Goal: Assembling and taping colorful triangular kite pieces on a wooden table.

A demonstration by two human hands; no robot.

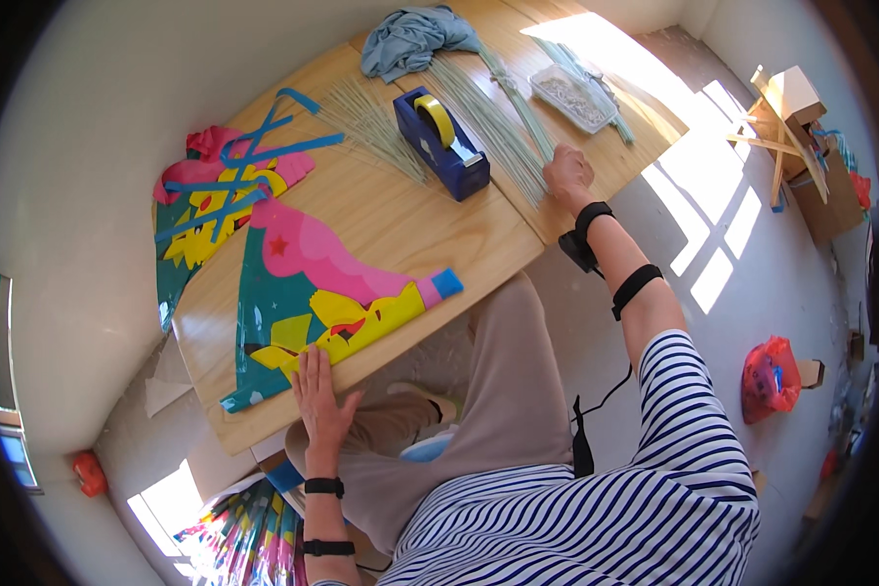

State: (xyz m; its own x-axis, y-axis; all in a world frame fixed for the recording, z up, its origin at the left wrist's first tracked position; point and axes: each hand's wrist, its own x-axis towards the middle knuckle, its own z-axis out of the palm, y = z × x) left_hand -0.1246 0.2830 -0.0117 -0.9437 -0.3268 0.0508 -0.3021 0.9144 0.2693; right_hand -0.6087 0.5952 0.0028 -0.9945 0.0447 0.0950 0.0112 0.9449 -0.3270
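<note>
A triangular kite sail point(342, 293) in green, pink and yellow lies flat on the near left of the wooden table, with a blue piece at its right tip. My left hand point(324, 396) rests on its lower edge, fingers stretched out and pressing lightly. Farther right, my right hand point(568, 176) has its fingers curled closed at the near ends of a bundle of thin pale rods point(498, 127). What sits between those fingers is hidden. Left of that hand stands a dark blue tape dispenser point(444, 146) with a yellow roll.
Folded colourful sails with blue strips point(254, 156) hang over the table's left edge. Toward the back are a blue-grey cloth point(415, 41) and a clear plastic tray of small pieces point(574, 96). Several more sails point(249, 537) sit below left. A red bag point(772, 379) stands on the floor at right.
</note>
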